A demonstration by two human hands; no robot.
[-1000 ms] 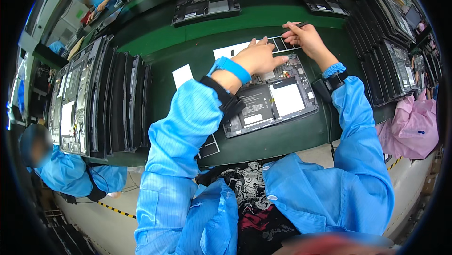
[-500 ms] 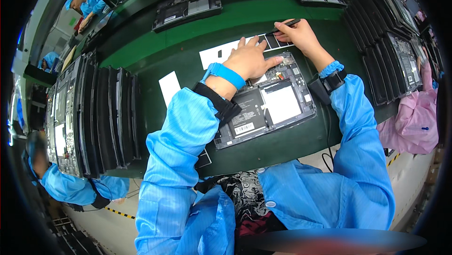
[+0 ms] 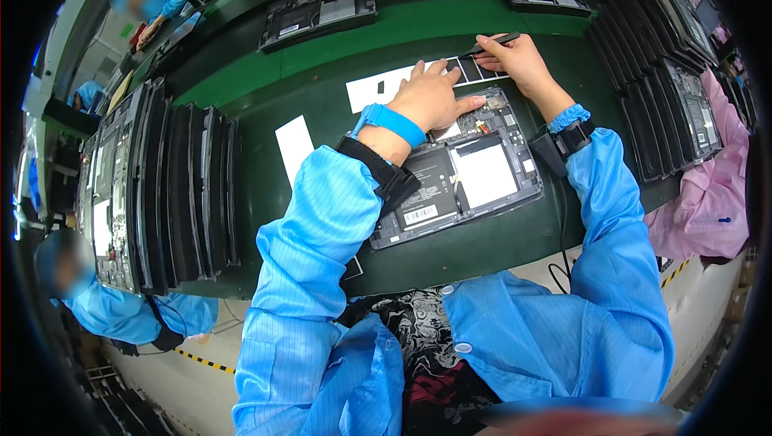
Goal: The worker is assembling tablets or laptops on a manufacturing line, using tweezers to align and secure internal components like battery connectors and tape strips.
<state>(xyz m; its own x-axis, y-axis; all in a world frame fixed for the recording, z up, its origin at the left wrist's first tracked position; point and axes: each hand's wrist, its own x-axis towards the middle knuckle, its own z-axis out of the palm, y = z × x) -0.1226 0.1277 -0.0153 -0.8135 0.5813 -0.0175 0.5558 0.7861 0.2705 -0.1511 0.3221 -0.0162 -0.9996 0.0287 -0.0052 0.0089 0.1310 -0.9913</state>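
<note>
An opened tablet (image 3: 466, 178) lies back-up on the green bench, its battery and boards showing. My left hand (image 3: 434, 98) lies flat with fingers spread across its top edge and on a white sheet of black stickers (image 3: 394, 84). My right hand (image 3: 515, 58) pinches black tweezers (image 3: 492, 40), their tips over the dark patches at the sheet's right end. Both wrists carry blue cuffs and a dark strap.
Racks of upright tablets stand at the left (image 3: 161, 187) and the right (image 3: 667, 90). Two more opened tablets (image 3: 318, 11) lie on the far belt. A white slip (image 3: 293, 146) lies left of my arm. A pink garment (image 3: 708, 211) sits right; another worker (image 3: 96, 299) sits lower left.
The view has shifted, so the bench sits lower in the frame. My left hand has stayed on the sheet, and my right hand still works the tweezers at the sheet's right end.
</note>
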